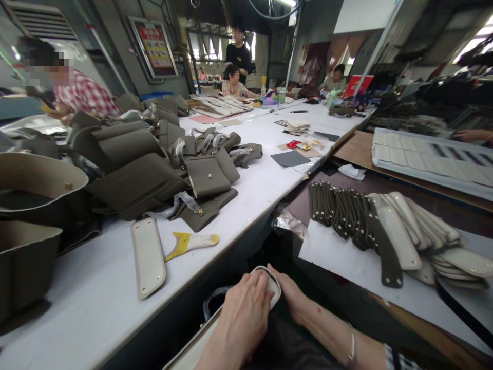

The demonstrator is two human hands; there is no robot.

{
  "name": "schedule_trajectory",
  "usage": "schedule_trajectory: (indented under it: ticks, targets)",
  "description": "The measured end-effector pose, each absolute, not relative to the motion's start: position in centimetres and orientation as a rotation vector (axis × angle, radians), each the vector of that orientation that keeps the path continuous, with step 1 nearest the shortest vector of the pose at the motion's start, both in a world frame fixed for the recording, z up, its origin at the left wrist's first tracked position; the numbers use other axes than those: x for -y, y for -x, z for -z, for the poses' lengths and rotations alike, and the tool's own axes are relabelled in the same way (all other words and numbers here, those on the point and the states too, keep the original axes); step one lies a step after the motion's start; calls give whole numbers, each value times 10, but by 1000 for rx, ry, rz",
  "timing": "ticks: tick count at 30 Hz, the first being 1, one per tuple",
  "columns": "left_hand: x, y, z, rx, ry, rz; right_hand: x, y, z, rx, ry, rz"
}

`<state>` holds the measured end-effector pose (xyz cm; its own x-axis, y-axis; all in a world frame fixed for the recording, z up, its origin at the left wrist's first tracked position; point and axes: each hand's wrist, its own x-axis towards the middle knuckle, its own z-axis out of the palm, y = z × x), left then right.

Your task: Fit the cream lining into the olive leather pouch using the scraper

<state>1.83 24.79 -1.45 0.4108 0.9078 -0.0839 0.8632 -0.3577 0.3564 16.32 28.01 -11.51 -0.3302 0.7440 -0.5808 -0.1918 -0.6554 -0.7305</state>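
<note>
My left hand is closed over the rounded end of a cream piece with a dark edge, low in the view in front of my body; its fingertips press on the cream surface. My right hand holds the right side of the same end, its fingers partly hidden behind it. A cream panel runs down to the lower left under my left forearm. Beside it shows a plastic-wrapped strap. On the white table lie a cream strip with rivets and a yellow and white tool.
Dark olive bags are heaped on the white table at left. Dark straps and cream straps lie fanned at right, near a tray of cream pieces. A person in a checked shirt sits at far left.
</note>
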Motion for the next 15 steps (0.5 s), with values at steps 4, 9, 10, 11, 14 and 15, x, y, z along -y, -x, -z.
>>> schedule_trajectory:
  ticks: [4,9,10,11,14,15]
  targets:
    - [-267,-14,8,-1509,-2295,-38,-265,-176,90,1133,1368,-1735]
    - [-291,-14,6,-1552,-2293,-92,-261,-182,68,1749,1464,-1266]
    - [-296,-13,7,-1561,-2290,-112,-261,-181,67,1806,1491,-1212]
    - [-300,-11,9,-1559,-2288,-131,-262,-181,67,1845,1508,-1181]
    - [-310,-2,20,-1472,-2263,-166,-264,-179,70,1877,1513,-1165]
    - [-313,1,25,-1431,-2244,-172,-264,-178,71,1875,1510,-1168]
